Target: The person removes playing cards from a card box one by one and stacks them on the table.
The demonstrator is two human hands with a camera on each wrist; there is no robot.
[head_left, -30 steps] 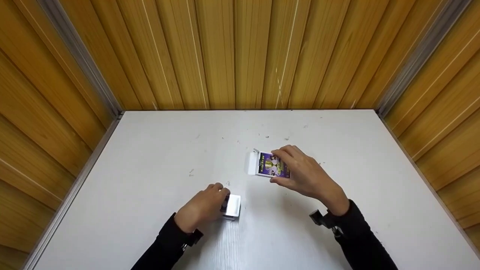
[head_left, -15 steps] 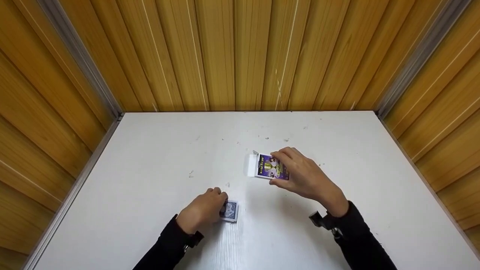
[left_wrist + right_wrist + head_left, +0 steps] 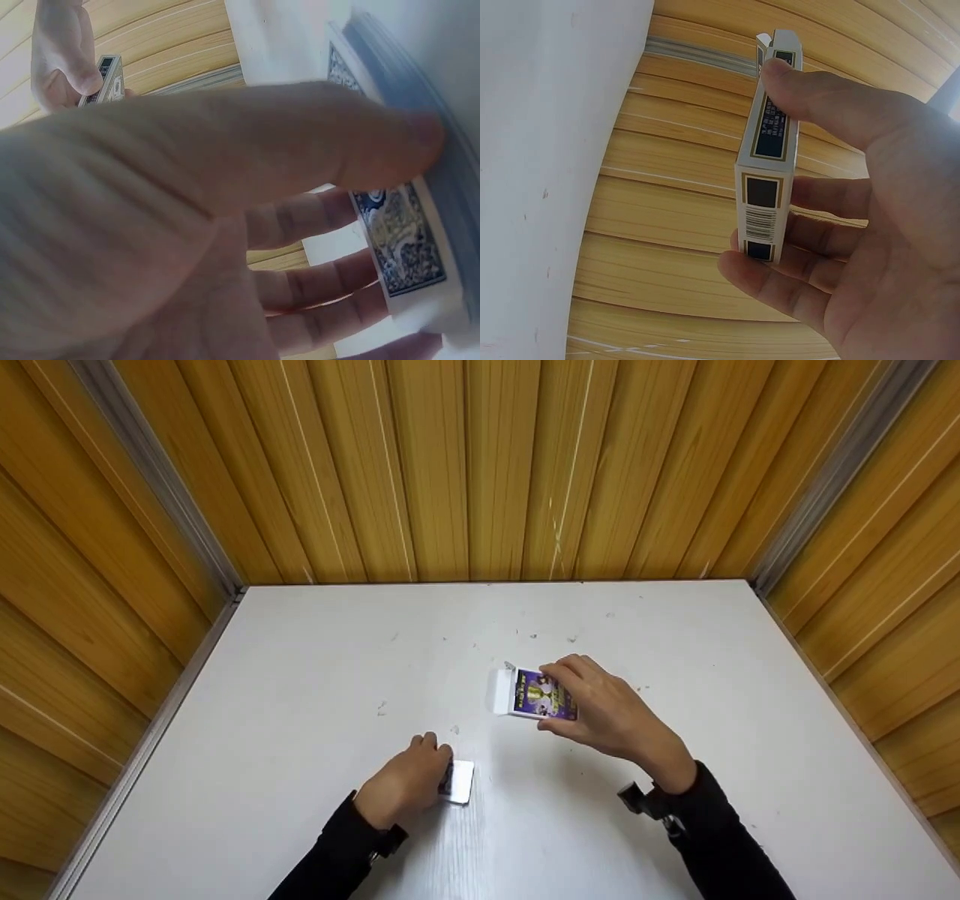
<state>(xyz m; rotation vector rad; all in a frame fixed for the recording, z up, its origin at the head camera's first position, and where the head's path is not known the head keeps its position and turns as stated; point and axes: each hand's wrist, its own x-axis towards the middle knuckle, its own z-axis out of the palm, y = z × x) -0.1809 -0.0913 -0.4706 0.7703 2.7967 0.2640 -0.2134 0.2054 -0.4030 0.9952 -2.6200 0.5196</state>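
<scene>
A deck of playing cards (image 3: 460, 782) with blue-patterned backs is in my left hand (image 3: 405, 780), low over the near middle of the white table. The left wrist view shows the thumb across the side edges of the deck (image 3: 409, 247) and the fingers on its other side. Whether the deck touches the table I cannot tell. My right hand (image 3: 604, 709) grips a purple-and-white card box (image 3: 536, 694) by its right end, above the table. The box's white flap (image 3: 502, 691) stands open towards the left. Its barcoded end (image 3: 761, 217) shows in the right wrist view.
The white table (image 3: 337, 660) carries small dark marks. Wood-patterned panels (image 3: 495, 472) enclose it at the back and on both sides, with grey metal strips at the corners. Dark sleeves and wrist-worn cameras (image 3: 634, 796) are on both arms.
The deck has sunk slightly and tilted in my left hand; its top went from bright glare to showing the blue pattern, then to glare again. The right hand and box have barely moved.
</scene>
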